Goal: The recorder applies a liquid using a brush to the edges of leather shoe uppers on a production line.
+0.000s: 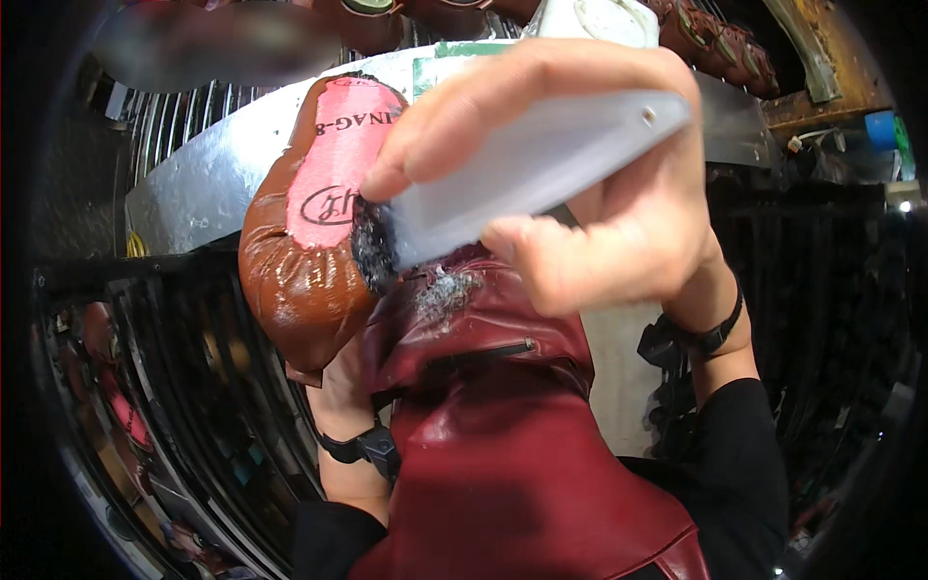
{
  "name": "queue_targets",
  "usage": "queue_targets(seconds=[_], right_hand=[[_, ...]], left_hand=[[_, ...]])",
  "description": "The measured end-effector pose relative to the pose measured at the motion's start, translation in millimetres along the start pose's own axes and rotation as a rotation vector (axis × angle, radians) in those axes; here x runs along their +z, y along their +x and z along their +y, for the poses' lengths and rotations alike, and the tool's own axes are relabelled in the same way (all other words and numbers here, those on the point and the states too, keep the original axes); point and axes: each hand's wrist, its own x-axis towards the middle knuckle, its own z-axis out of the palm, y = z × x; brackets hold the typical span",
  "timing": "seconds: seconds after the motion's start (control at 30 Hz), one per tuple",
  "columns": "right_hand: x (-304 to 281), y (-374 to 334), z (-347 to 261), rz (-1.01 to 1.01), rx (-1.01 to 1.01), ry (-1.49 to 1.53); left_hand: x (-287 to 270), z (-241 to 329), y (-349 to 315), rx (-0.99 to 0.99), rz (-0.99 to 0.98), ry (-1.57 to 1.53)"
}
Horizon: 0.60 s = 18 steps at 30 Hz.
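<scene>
A brown leather shoe upper [290,285], pulled over a form with a pink insole board [333,164] facing up, leans over the worktable's near edge. My left hand [340,391] supports it from beneath; the shoe covers its fingers, leaving the wrist in sight. Between the fingers and thumb of my right hand [628,242] is a brush with a translucent white handle [551,155], slightly blurred. Its black bristles [372,246] press against the shoe's side, along the right edge of the pink board. Shiny wet-looking patches show on the folded leather.
The metal-edged worktable [198,198] curves across the front. A white container [599,21] stands at the back, near more brown shoes [710,43]. My dark red apron [522,454] carries a grey smear. Racks [174,406] stand at left, and a blue object [880,129] at far right.
</scene>
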Motion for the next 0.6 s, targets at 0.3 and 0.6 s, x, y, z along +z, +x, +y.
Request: queue_targets(seconds=[0.3,0.6], right_hand=[[-20.2,2.9,58.8,0.366,0.358,0.085],[32.6,-110.2,36.1,0.625,0.456,0.487]], left_hand=[[24.8,-3.7,-16.2,0.346,0.041,0.535],[-2.4,-20.5,-10.4,-0.264,-0.019,-0.590]])
